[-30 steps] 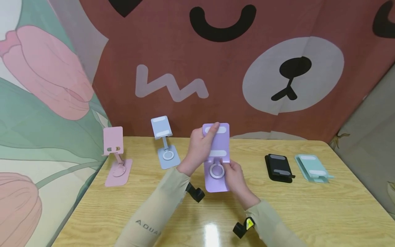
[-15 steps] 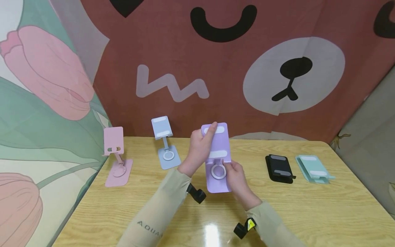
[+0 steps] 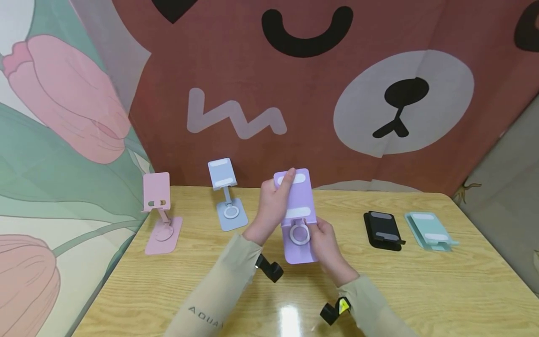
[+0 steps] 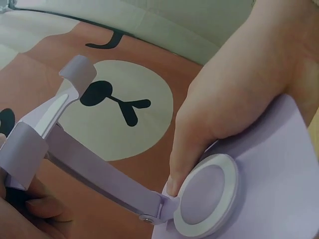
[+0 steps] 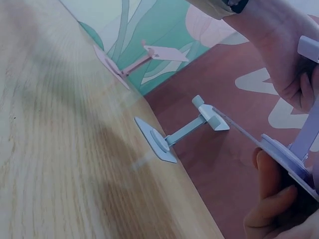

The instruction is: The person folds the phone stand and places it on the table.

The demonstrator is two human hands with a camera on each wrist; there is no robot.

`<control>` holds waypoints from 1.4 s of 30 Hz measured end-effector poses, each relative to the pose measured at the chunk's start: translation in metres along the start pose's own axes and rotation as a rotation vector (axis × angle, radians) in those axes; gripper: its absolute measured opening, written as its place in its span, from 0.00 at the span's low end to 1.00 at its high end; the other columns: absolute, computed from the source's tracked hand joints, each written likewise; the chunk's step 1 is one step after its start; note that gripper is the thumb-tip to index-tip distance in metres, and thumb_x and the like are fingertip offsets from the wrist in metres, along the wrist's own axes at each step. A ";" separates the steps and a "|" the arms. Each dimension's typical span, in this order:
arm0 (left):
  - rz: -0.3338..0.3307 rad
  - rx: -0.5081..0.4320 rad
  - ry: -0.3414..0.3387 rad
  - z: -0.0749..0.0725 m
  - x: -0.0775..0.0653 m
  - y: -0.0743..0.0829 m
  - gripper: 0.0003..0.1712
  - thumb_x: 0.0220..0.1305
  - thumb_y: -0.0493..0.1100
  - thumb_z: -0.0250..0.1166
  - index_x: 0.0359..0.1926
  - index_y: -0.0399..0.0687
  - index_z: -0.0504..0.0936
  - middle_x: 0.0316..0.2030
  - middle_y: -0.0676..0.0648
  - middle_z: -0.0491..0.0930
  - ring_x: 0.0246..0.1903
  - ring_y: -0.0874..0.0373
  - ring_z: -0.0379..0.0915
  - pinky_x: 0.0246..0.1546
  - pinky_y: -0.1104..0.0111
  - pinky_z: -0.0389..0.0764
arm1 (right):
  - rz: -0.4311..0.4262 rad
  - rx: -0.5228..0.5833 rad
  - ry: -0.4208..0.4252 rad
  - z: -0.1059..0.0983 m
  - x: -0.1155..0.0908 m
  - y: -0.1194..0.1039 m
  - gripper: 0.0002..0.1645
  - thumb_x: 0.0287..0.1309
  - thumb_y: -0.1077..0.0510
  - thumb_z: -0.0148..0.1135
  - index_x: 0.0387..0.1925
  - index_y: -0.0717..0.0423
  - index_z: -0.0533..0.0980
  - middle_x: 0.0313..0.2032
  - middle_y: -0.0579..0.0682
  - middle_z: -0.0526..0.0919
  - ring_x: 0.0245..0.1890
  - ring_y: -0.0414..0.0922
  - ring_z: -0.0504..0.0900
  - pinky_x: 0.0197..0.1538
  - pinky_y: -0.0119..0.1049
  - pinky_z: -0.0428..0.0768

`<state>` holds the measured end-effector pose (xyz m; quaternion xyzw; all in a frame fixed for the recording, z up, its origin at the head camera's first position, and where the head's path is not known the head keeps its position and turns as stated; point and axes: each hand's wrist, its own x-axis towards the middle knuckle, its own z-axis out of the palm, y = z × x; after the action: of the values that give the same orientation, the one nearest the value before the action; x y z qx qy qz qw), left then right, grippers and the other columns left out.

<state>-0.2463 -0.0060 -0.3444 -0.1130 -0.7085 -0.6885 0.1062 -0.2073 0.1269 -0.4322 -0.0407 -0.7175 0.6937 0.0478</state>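
Observation:
A purple folding phone stand is held up above the table between both hands, its arm unfolded between the base and the upper plate. My left hand grips the upper plate from the left, thumb across its front. With my right hand I pinch the base at its right edge, thumb beside the white-ringed disc. In the right wrist view, curled fingers lie under the base. The left fingers behind the plate are hidden in the head view.
To the left on the wooden table stand an unfolded pink phone stand and an unfolded light blue one. Folded black and mint green stands lie at the right. A printed cloth hangs behind.
The purple stand has tilted slightly, its top shifting a little left and its base a little right. Both hands keep their hold. The other stands stay in place.

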 end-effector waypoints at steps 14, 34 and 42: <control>-0.084 -0.049 0.029 -0.003 -0.006 0.000 0.30 0.73 0.65 0.58 0.38 0.41 0.84 0.29 0.44 0.82 0.27 0.53 0.79 0.26 0.66 0.81 | 0.010 -0.050 0.000 -0.001 0.001 -0.006 0.24 0.76 0.61 0.45 0.61 0.76 0.72 0.41 0.65 0.84 0.34 0.50 0.85 0.37 0.42 0.84; -0.103 -0.109 0.022 0.004 -0.013 -0.002 0.28 0.73 0.63 0.59 0.41 0.39 0.84 0.29 0.44 0.82 0.26 0.54 0.79 0.26 0.66 0.80 | 0.031 -0.099 0.033 -0.005 0.009 -0.011 0.24 0.78 0.58 0.44 0.61 0.72 0.74 0.46 0.65 0.83 0.37 0.50 0.83 0.39 0.39 0.82; -0.141 -0.088 0.029 0.006 -0.018 -0.007 0.29 0.73 0.64 0.58 0.38 0.41 0.82 0.29 0.45 0.81 0.26 0.55 0.78 0.26 0.67 0.79 | 0.031 -0.081 0.023 -0.007 0.011 -0.010 0.24 0.79 0.58 0.43 0.62 0.71 0.73 0.44 0.64 0.84 0.35 0.47 0.83 0.37 0.38 0.82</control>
<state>-0.2317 -0.0006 -0.3564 -0.0575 -0.6821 -0.7264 0.0624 -0.2175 0.1344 -0.4219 -0.0618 -0.7436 0.6644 0.0434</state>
